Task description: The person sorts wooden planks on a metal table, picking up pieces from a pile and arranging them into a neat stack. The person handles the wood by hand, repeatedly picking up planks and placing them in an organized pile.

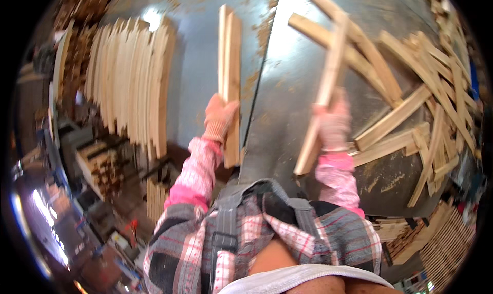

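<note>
While both gloved hands were raised over the metal table [287, 88], the left hand [220, 117] had its grip closed around a pair of wooden slats [229, 63]. The slats stood nearly upright, most of their length above the grip and a short end below it. The right hand [334, 124] was clamped on a single slat [323, 99], tilted, which ran up past the grip and down below the wrist. Loose slats [411, 109] lay scattered on the table to the right; a row of slats [128, 73] leaned at the left.
</note>
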`<state>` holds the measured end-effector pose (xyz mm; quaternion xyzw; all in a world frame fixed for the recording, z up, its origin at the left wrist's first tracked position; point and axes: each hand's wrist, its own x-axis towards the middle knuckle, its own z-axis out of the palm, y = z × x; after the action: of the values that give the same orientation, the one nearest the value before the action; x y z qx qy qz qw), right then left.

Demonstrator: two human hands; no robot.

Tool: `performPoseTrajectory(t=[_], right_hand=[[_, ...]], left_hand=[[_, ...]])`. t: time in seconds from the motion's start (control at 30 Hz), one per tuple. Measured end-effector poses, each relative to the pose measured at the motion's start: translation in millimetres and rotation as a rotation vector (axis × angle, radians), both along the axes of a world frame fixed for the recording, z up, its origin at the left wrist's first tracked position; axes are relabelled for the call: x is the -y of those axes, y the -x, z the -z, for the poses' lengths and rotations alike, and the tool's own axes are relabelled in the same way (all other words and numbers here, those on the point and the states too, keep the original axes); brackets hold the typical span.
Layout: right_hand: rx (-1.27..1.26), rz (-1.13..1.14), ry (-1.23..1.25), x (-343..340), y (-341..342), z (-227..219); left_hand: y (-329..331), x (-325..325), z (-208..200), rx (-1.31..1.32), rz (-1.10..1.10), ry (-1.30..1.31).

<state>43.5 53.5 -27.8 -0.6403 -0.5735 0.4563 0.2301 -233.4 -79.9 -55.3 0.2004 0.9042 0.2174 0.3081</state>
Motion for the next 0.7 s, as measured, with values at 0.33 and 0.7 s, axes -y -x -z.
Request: performPoseTrajectory(t=[0.33,0.7], right_hand=[[0.524,-0.460,-0.094,-110,69,-27],[1.145,-0.610,-0.128,-135,-53,6]], left_hand=[[-61,4,2,0.020,0.072,0.059],[-66,-10,-29,0.081,0.107,0.123]])
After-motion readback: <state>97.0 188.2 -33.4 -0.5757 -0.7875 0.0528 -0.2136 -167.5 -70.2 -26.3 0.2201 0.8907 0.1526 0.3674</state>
